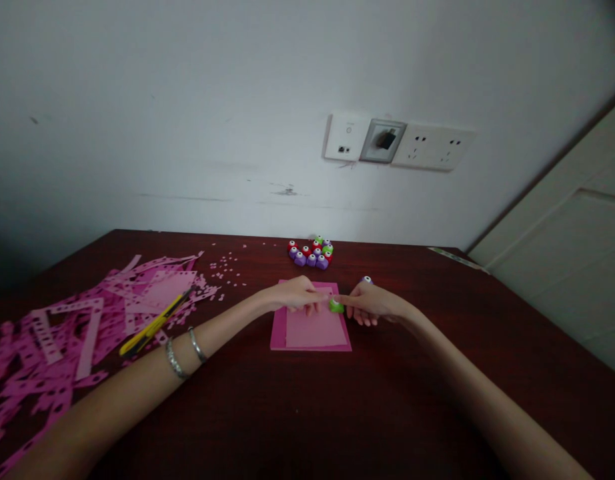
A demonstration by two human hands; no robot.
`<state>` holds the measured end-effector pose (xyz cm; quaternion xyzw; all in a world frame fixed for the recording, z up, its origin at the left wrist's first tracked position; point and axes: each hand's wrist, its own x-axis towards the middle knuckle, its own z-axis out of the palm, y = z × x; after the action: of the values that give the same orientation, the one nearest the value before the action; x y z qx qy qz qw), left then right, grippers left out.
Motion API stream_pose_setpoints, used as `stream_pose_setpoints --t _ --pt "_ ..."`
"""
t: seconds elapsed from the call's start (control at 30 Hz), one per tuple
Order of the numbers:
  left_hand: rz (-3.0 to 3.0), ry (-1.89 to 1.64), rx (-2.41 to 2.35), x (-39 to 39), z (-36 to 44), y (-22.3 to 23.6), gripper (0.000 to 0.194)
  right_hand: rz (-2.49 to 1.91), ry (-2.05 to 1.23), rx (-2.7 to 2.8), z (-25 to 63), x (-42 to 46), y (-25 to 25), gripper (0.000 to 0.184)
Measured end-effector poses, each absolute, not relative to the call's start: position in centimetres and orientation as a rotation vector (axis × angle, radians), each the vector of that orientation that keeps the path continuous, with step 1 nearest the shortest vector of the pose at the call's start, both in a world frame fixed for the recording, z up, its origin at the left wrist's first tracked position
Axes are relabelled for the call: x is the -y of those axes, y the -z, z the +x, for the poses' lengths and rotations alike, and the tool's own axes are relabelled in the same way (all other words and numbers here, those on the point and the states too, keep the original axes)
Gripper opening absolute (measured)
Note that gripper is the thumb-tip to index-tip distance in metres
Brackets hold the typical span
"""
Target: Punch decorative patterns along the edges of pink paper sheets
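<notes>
A light pink paper sheet (315, 330) lies on a darker pink square (278, 337) in front of me. My left hand (300, 293) rests over its upper left part, index finger stretched to the right and the other fingers curled against the sheet. At the sheet's upper right edge sits a small green craft punch (336, 307) with a white top. My right hand (372, 302) has a digit on this punch, its other fingers curled beside the sheet. Just behind the right hand, a purple craft punch (367, 280) is partly hidden.
Several red, purple and green punches (311, 253) stand grouped near the wall. Punched pink paper strips (95, 320) heap up at left, with a yellow utility knife (157, 325) on them and small cut-outs (225, 267) scattered alongside. A thin strip (457, 259) lies at the back right.
</notes>
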<state>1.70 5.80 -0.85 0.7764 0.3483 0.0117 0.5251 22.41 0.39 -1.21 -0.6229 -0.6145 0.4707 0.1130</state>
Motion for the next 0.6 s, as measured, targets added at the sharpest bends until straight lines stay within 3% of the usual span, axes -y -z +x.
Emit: stream_pose_setpoints --t 0.27,0.6 --pt "1.695 0.144 -0.746 -7.3 3.4 0.9 0.052 -1.859 -1.448 1.770 22.3 -0.1 1.2 0.059" --pt "1.678 0.285 -0.735 -9.0 5.2 0.9 0.035 -1.893 -1.492 1.788 22.0 -0.6 0.9 0.060"
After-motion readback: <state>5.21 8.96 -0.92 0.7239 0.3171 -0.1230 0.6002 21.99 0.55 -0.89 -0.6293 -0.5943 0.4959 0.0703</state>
